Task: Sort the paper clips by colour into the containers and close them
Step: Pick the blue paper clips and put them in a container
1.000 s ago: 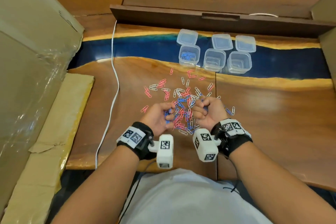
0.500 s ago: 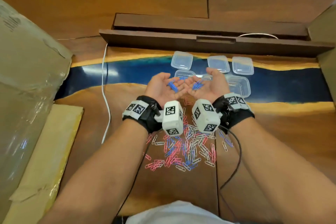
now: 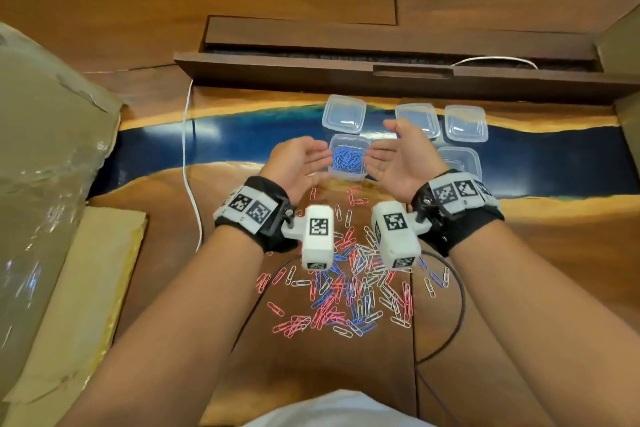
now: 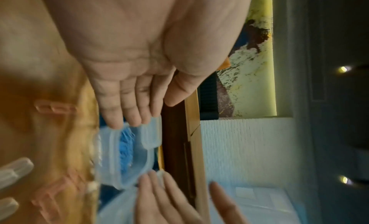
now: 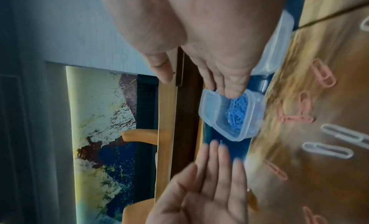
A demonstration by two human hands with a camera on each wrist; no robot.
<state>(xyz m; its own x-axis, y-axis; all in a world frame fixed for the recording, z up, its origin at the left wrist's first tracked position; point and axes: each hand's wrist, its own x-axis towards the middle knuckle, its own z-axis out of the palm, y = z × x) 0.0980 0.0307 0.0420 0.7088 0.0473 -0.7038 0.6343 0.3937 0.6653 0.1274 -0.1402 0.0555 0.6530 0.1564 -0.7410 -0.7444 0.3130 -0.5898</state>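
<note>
A clear container (image 3: 347, 173) on the blue strip holds blue paper clips (image 3: 347, 158). My left hand (image 3: 304, 163) and right hand (image 3: 398, 156) hover on either side of it, palms facing each other, fingers straight and empty. The wrist views show the same container (image 4: 111, 148) (image 5: 247, 116) between my left hand (image 4: 129, 110) and right hand (image 5: 223, 72). Another empty container (image 3: 462, 163) stands at the right; my right hand hides the middle one. Three lids (image 3: 344, 113) (image 3: 419, 116) (image 3: 465, 123) lie behind. A mixed pile of pink, white and blue clips (image 3: 346, 291) lies near me.
A white cable (image 3: 188, 166) runs down the table's left side. A large wrapped cardboard box (image 3: 52, 184) stands at the left. A dark wooden ledge (image 3: 381, 74) borders the back. A dark wrist cable (image 3: 459, 305) loops right of the pile.
Both hands gathered blue clips from the pile, carried them palms up over the container, and have now parted with empty palms; the blue clips lie in the container.
</note>
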